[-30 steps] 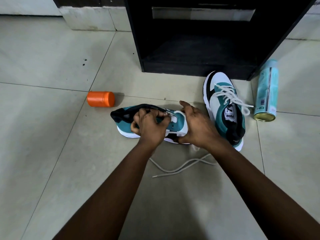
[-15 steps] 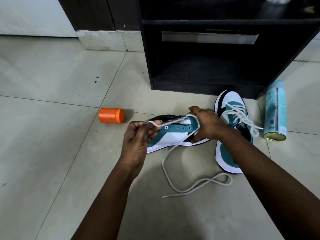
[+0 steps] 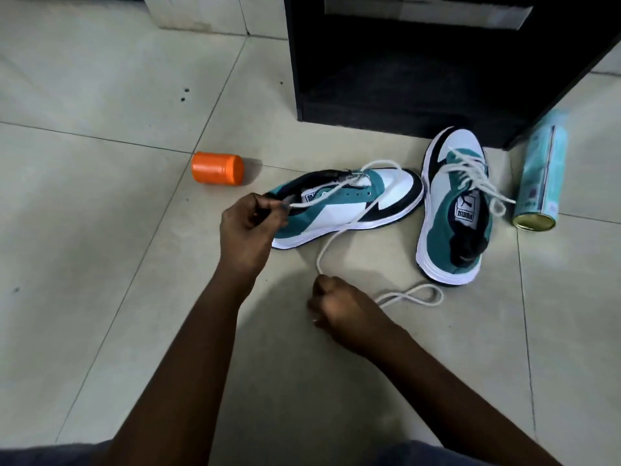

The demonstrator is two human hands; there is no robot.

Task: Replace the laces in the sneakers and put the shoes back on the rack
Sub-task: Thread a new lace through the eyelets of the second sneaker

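Observation:
A teal, white and black sneaker lies on its side on the floor, toe pointing right. A white lace runs through its front eyelets. My left hand pinches one end of the lace beside the shoe's heel. My right hand grips the other stretch of the lace lower down, near the floor; the loose tail loops to its right. The second sneaker stands upright to the right, laced, toe toward the black shoe rack.
An orange cap-like container lies on the tiles to the left of the shoes. A light-blue spray can lies on its side at the right, beside the rack's corner. The floor is pale tile.
My right hand has left the shoe's toe and dropped to the lace near the floor. The left hand has drawn its lace end left. The shoe has settled onto the floor.

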